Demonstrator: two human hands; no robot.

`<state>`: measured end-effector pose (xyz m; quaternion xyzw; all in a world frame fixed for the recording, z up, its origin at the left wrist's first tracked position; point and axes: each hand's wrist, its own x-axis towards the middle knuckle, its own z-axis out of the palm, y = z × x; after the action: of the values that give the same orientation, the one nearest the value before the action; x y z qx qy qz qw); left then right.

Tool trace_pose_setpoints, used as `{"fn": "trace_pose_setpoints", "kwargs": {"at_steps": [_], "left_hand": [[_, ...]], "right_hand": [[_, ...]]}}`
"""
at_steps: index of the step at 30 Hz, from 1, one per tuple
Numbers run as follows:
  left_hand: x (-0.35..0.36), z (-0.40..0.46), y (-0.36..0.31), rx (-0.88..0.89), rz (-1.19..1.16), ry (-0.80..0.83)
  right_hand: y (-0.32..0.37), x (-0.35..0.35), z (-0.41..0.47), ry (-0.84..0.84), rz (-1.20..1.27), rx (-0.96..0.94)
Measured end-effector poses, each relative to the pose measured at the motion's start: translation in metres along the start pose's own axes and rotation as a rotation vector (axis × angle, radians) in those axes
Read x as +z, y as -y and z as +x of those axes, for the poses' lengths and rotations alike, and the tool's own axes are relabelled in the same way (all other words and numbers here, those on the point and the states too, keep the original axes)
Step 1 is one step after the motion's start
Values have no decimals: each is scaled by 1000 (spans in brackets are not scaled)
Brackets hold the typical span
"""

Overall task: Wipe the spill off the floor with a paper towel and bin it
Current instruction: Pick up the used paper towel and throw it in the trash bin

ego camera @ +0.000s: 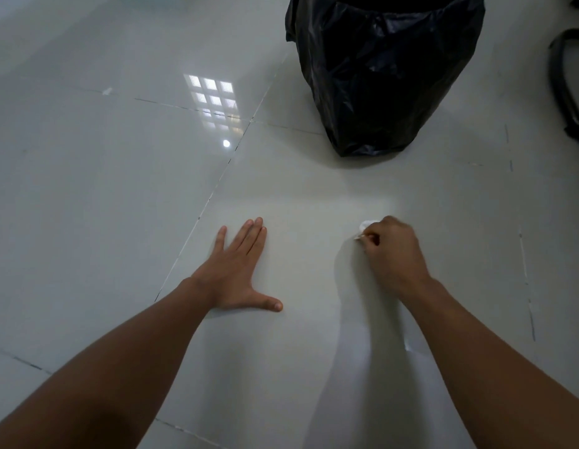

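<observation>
My right hand (391,251) is closed around a small wad of white paper towel (366,225), which peeks out past the knuckles and rests against the glossy white floor tiles (301,202). My left hand (239,270) lies flat on the floor with fingers spread, to the left of the right hand, holding nothing. A bin lined with a black plastic bag (379,76) stands on the floor beyond the right hand. I cannot make out any spill on the shiny tiles; a tiny wet glint (408,346) shows beside my right forearm.
A black curved object (566,92), perhaps a chair base, sits at the right edge. Bright window and lamp reflections (217,105) lie on the tiles at the far left of the bin. Grout lines cross the floor.
</observation>
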<state>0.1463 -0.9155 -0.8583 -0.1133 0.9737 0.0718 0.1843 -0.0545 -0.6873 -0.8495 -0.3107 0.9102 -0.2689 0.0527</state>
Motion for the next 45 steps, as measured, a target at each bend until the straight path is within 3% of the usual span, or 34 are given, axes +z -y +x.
{"fn": "trace_pose_setpoints", "kwargs": {"at_steps": [5,9,16,21,25,35,38,41,45], "left_hand": [[-2,2,-1,1,2,21],[-5,1,-7,3,-40,47],[-48,4,-24,34,-332,-90],[-108,21,-36,53,-313,-155],[-156,34,-51,59,-262,-211],[-292,112,-94,143,-227,-713],[-319,148,-89,159,-125,-809],[-347,177,-68,178,21,-800],[-342,201,-33,262,71,-680]], "right_hand": [[26,14,-54,176,41,-205],[30,-1,-73,417,145,-219],[18,-57,-8,149,304,64],[28,-93,19,46,485,193],[40,-114,37,67,456,265],[70,-190,114,-192,529,101],[81,-207,145,-382,600,89],[96,-222,177,-528,648,42],[111,-222,210,-586,521,21]]}}
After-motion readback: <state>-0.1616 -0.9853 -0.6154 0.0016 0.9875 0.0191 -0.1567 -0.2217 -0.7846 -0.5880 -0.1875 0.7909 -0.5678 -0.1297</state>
